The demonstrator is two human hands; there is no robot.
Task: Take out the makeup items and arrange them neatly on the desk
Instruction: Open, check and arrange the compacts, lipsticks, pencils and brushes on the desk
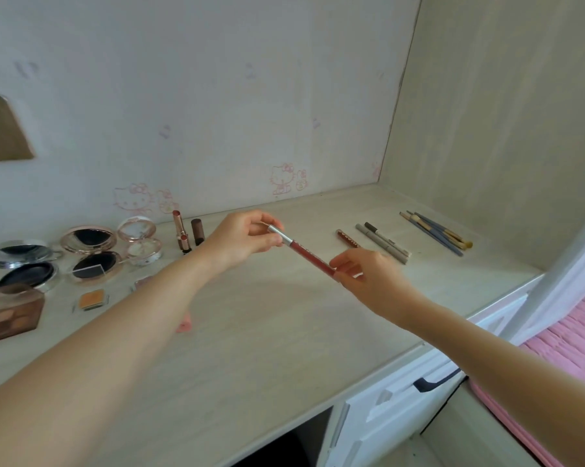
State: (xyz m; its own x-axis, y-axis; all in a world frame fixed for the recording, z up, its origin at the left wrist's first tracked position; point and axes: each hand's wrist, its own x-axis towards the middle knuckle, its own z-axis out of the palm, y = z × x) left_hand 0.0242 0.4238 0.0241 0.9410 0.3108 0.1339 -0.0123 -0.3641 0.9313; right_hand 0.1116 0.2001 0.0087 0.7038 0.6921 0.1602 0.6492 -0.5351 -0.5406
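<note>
We hold a red lip pencil (306,253) by both ends above the middle of the table (284,332).

Our left hand (242,242) pinches the silver cap end, up and to the far left; our right hand (361,274) pinches the red barrel's other end, nearer and to the right, so the long axis slants from far left to near right. To the right, a short red lip pencil (348,238), two grey pencils (383,242) and a bundle of brushes (435,233) lie on the table in a row, all slanted much the same way. We judge the open spot just left of the short red pencil suits it, and the right hand is nearer to that row.
</note>
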